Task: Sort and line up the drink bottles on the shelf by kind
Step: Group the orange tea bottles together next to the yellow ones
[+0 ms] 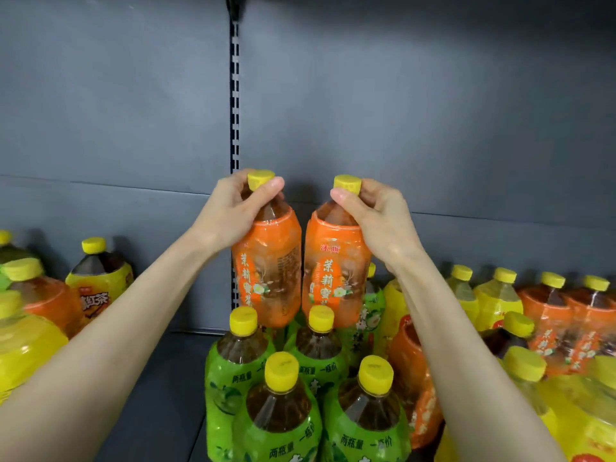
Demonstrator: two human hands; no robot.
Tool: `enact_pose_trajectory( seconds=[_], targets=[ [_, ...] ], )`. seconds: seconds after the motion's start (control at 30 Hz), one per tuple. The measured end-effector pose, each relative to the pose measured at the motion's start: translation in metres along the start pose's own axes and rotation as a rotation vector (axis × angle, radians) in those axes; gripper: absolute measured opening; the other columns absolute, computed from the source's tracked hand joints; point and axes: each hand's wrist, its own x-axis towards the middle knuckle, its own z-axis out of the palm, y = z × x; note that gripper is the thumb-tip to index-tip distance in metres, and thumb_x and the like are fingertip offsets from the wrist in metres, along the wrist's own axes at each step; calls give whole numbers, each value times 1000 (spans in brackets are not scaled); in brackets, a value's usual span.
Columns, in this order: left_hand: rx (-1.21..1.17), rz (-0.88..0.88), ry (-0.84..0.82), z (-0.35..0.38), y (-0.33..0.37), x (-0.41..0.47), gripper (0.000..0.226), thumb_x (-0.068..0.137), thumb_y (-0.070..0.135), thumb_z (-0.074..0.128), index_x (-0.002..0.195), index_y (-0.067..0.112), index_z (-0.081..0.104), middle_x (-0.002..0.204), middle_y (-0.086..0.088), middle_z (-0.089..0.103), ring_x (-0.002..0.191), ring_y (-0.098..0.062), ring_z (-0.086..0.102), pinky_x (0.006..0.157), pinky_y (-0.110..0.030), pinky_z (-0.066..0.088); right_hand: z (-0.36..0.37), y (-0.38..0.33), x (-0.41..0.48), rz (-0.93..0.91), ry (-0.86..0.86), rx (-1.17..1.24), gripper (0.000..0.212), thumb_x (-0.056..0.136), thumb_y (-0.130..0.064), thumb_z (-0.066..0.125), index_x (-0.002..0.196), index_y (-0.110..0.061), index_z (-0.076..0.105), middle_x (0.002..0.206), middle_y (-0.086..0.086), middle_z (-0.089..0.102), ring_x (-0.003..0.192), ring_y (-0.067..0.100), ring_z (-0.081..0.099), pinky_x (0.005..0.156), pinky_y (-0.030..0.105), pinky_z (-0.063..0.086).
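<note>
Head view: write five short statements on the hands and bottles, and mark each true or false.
1. Each hand holds an orange-label bottle by the neck. True: left hand grips the left orange bottle, right hand the right orange bottle.
2. The held bottles have red caps. False: yellow.
3. The green-label bottles stand below the held pair. True.
4. The two held bottles are lying flat. False: roughly upright, raised above the green ones.
5. The right hand is empty. False: it holds a bottle.
</note>
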Motion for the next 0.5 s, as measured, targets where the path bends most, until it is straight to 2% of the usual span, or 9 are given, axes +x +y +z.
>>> enact_pose_trajectory(
  seconds=[0.07, 0.17, 0.23, 0.37, 0.43, 0.5],
  targets=[
    [10, 66, 91, -10, 18, 10, 30, 90, 38, 55, 90, 9, 63, 84, 0, 67, 72, 0, 62, 68, -14, 49, 1, -22, 6, -72, 31, 32, 11, 89, -37, 64, 95, -28, 68, 97, -4, 73, 93, 15, 68, 88, 47, 54],
    [34, 181, 202, -30, 45, 16, 22, 93, 30, 56, 86, 10, 62, 78, 5, 65, 68, 5, 59, 66, -9, 45, 7, -59, 12, -202, 98, 82, 8, 90, -34, 63, 91, -28, 67, 90, -7, 71, 90, 15, 67, 86, 45, 54],
    [66, 245, 278, -48, 60, 11, 23, 94, 28, 56, 86, 7, 63, 76, 9, 64, 67, 6, 58, 65, -8, 43, 15, -84, 11, -284, 141, 75, 11, 91, -35, 61, 91, -26, 66, 85, -8, 70, 86, 12, 66, 81, 38, 54],
    [101, 304, 380, -86, 77, -15, 25, 93, 35, 57, 85, 12, 63, 79, 3, 67, 71, -2, 61, 66, -14, 46, 44, -121, -8, -368, 171, 102, 10, 93, -34, 58, 91, -25, 64, 80, -14, 66, 79, 2, 63, 72, 20, 50],
    [121, 292, 385, -110, 80, -34, 23, 91, 39, 58, 82, 19, 62, 79, 4, 67, 71, -1, 61, 64, -13, 45, 65, -136, -23, -360, 160, 121, 9, 93, -32, 59, 92, -26, 65, 81, -13, 67, 81, 3, 64, 73, 20, 50],
    [144, 263, 373, -128, 78, -52, 24, 90, 42, 58, 82, 20, 61, 77, 6, 66, 70, 1, 60, 63, -11, 44, 83, -145, -39, -337, 156, 127, 9, 92, -34, 60, 91, -28, 67, 83, -13, 68, 84, 5, 65, 76, 26, 53]
  ],
)
